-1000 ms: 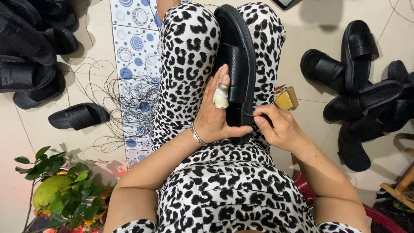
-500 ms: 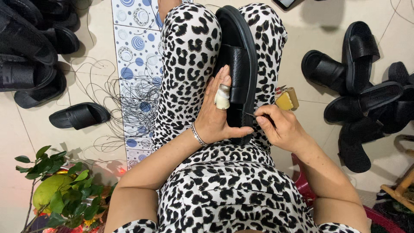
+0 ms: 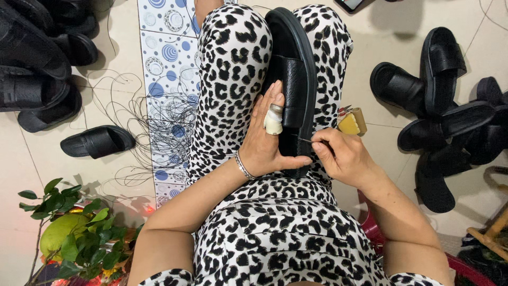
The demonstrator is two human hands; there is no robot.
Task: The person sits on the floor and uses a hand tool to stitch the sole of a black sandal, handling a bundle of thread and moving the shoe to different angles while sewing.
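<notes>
left hand [image 3: 270,143] clasps the black sandal [image 3: 293,79] wedged between knees, right hand [image 3: 341,159] fingers pinching a needle [image 3: 306,141] at its edge

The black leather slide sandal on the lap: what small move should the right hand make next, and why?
Probably push the thin needle further into the black leather slide sandal: the right hand pinches it at the sole edge, while the left hand steadies the sandal.

The person is wearing a matching top and trousers [image 3: 233,69] in a white fabric covered with black leopard-style spots. The arms are showing bare below the short sleeves. The left hand [image 3: 270,143] is carrying 1 thin silver bracelet [image 3: 243,167] at the wrist and 1 pale wrap [image 3: 273,121] around a finger above that bracelet. The right hand [image 3: 341,156] is wearing nothing.
</notes>
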